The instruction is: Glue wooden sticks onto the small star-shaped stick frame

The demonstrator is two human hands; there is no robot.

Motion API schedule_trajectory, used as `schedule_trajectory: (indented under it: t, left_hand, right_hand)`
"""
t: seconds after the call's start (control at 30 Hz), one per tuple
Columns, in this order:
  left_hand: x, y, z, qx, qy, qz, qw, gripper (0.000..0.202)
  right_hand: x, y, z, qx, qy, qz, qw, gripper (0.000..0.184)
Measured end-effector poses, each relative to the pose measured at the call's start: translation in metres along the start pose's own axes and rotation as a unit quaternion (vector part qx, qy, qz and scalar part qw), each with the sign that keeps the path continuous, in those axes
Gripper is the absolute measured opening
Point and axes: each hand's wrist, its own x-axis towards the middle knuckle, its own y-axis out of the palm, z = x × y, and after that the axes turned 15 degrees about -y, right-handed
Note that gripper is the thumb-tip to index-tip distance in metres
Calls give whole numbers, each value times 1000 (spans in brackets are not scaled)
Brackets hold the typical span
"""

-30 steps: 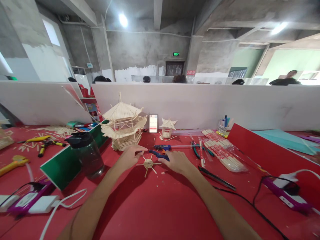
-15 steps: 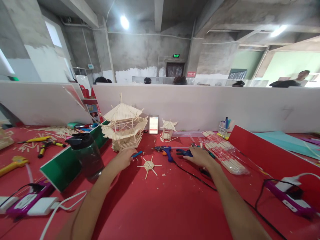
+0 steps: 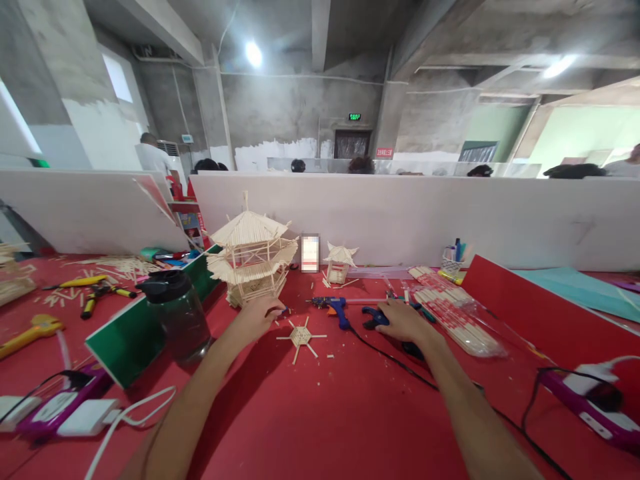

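My left hand (image 3: 261, 319) is closed beside the base of the larger stick pagoda (image 3: 253, 257). A small blue end of a slim pen-like thing (image 3: 285, 311) shows at its fingertips; the rest is hidden. My right hand (image 3: 401, 321) is curled over a dark blue-handled tool (image 3: 373, 318) lying on the table, its far part covered by my fingers. Between the hands lie a blue glue gun (image 3: 339, 312), with a clear stick behind it, and a flat spoked wheel of wooden sticks (image 3: 301, 336).
A small stick pavilion (image 3: 341, 263) stands behind the glue gun. Bagged sticks (image 3: 455, 313) lie right. A dark bottle (image 3: 175, 317) and green board (image 3: 125, 343) stand left. Power strips (image 3: 65, 400) and cables flank the red table (image 3: 320, 427). A white partition (image 3: 400, 213) runs behind.
The blue slim thing at my left hand is now mostly covered by the fingers. My right hand has closed further over the dark blue-handled tool. The view has shifted slightly.
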Motion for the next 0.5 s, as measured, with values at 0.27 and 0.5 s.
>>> schedule_trajectory:
  t: [0.27, 0.5]
  left_hand:
    - [0, 7, -4, -24, -11, -15, 1000, 25]
    - [-5, 19, -18, -49, 49, -20, 997, 20]
  right_hand:
    - [1, -4, 10, -32, -14, -51, 998, 42]
    - [24, 2, 86, 132, -121, -240, 954, 34]
